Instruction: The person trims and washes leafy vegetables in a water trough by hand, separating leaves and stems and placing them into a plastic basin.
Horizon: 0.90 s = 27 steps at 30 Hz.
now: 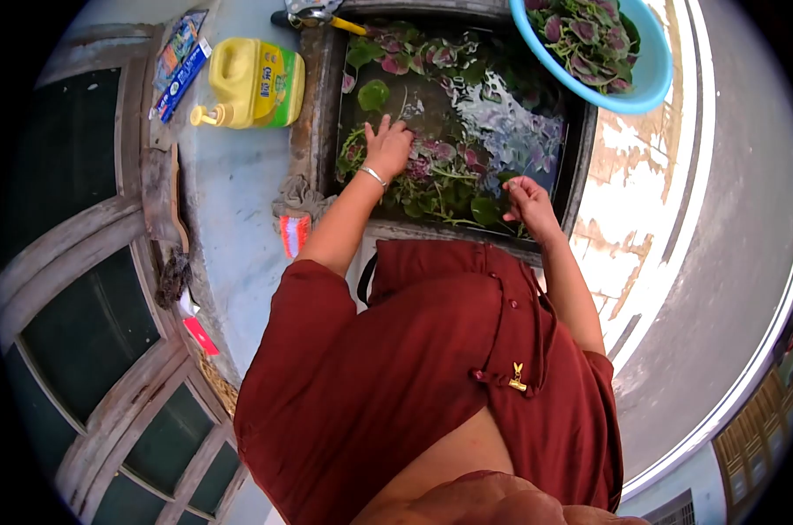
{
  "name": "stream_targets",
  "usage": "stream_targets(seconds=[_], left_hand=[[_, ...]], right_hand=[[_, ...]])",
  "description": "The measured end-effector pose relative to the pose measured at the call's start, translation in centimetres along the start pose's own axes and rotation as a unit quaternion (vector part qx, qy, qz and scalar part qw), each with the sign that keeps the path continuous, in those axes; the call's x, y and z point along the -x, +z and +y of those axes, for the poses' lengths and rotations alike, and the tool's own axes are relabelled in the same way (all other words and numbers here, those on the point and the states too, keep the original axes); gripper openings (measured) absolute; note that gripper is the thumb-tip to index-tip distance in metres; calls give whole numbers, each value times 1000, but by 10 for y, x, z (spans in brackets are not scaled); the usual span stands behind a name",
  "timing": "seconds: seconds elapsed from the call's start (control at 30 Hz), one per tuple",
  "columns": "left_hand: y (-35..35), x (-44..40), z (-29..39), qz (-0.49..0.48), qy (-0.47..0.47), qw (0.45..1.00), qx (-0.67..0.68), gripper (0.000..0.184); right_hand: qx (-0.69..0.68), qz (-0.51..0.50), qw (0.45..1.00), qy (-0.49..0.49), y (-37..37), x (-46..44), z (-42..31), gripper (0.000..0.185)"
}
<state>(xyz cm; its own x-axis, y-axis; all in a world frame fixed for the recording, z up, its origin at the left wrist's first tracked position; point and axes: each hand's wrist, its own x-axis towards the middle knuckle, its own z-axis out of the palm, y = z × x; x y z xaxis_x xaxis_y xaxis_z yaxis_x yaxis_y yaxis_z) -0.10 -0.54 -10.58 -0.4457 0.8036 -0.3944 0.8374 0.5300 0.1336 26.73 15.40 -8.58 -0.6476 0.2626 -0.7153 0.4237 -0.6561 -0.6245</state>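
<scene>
Green and purple leafy vegetables (436,157) float in a dark stone sink (322,131) filled with water. My left hand (389,149), with a silver bracelet at the wrist, reaches over the left part of the water. Its fingers are apart and touch or hover just above the leaves; I see nothing held. At the sink's near right corner, my right hand (529,206) has its fingers curled and pinched together. A green leaf (506,177) shows at its fingertips. A rounder green leaf (373,94) floats beyond my left hand.
A light blue basin (657,61) heaped with purple-green leaves (589,44) stands at the sink's far right. On the left ledge are a yellow jug (239,83), a grey rag (300,199) and a red-and-white brush (296,234). A yellow-handled tool (344,24) lies at the far rim.
</scene>
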Motion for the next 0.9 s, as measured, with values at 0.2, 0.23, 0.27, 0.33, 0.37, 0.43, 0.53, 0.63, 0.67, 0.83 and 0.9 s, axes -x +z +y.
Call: stream_targets(seconds=[0.2, 0.23, 0.27, 0.33, 0.37, 0.43, 0.53, 0.63, 0.67, 0.83, 0.9], left_hand=[[-21, 25, -39, -39, -114, 992, -35, 26], [-25, 30, -40, -25, -116, 993, -13, 27], [-26, 37, -34, 1, -127, 991, -35, 28], [-25, 43, -32, 60, -81, 995, 23, 27], [-23, 46, -29, 118, -34, 989, 85, 27], [-30, 50, -7, 139, -2, 981, 135, 28], [-35, 50, 35, 127, 118, 927, 333, 29], [-40, 42, 73, 126, 162, 907, 369, 28], [-42, 39, 81, 141, 179, 909, 348, 26], [-57, 19, 82, 150, 159, 914, 342, 19], [-44, 6, 65, 158, 144, 913, 347, 16]], right_hand=[[549, 71, 788, -268, 50, -44, 16, 22], [547, 70, 789, -271, 52, -52, 22, 22], [605, 71, 763, -215, 54, -59, 27, 22], [660, 71, 731, -157, 56, -59, 23, 21], [638, 73, 745, -184, 52, -54, 20, 20], [618, 74, 755, -205, 49, -44, 4, 19], [528, 112, 810, -229, 48, -32, -24, 22], [453, 123, 858, -209, 56, -19, -51, 23], [431, 118, 869, -215, 60, -13, -60, 28], [311, 172, 897, -262, 50, -17, -73, 36], [334, 241, 855, -316, 32, -23, -68, 34]])
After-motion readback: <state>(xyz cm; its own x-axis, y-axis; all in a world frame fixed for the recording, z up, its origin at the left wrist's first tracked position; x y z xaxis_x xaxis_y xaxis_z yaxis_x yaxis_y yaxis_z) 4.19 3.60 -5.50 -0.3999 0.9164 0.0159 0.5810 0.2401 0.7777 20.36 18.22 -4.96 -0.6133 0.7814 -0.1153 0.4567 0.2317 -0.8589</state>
